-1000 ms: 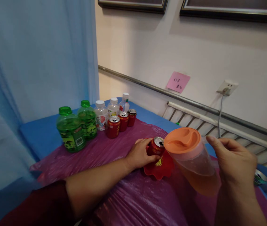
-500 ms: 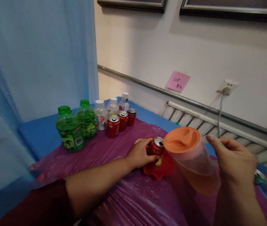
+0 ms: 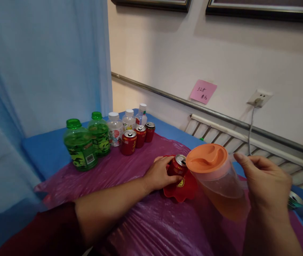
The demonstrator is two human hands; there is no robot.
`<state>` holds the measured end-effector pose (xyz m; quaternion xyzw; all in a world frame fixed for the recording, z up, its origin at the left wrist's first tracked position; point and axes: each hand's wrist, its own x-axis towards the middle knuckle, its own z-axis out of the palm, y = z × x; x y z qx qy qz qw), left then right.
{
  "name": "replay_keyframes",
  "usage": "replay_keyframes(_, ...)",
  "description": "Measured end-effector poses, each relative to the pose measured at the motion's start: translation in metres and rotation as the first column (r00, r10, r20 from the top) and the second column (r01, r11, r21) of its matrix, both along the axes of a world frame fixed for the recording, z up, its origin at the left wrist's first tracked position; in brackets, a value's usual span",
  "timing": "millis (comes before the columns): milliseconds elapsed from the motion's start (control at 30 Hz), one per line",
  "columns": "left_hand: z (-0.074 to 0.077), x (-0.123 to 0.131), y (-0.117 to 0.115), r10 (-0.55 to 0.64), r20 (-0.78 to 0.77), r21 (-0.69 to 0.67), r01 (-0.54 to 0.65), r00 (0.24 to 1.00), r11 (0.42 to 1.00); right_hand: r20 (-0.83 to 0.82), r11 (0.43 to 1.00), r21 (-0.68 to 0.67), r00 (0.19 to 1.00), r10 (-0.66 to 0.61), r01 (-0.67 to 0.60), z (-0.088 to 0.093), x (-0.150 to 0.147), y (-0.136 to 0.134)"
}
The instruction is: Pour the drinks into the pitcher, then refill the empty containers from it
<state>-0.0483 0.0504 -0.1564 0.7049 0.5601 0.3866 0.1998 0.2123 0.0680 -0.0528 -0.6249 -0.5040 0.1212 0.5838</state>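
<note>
My left hand (image 3: 160, 173) is wrapped round a red drink can (image 3: 177, 167) that stands on a red wavy-edged coaster (image 3: 180, 193) with a yellow emblem. The can's top is open. By its handle, my right hand (image 3: 267, 181) grips a clear plastic pitcher (image 3: 222, 197) tilted toward the can. Amber liquid sits in the lower part of the pitcher, beneath an orange lid (image 3: 207, 158). The lid's near edge is right beside the can's rim; whether any liquid flows between them I cannot make out.
Three red cans (image 3: 128, 143) stand at the back left, before clear white-capped bottles (image 3: 115, 129) and two green bottles (image 3: 80, 149). Purple plastic sheeting (image 3: 141, 220) covers the blue table (image 3: 47, 145). A can (image 3: 295, 200) is at the right edge. A radiator (image 3: 221, 138) lines the wall.
The view has shifted very slightly. Both hands, the can and the tilted pitcher keep practically the same positions.
</note>
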Motion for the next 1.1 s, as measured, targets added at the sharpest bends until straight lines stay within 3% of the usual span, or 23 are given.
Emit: replay_keyframes(1100,0.0015,-0.0007,0.0001,-0.001,0.011,-0.008,0.002,1.0,1.0,-0.022,1.0,-0.016,1.0,-0.014,0.013,0.0002,0.0011,-0.0016)
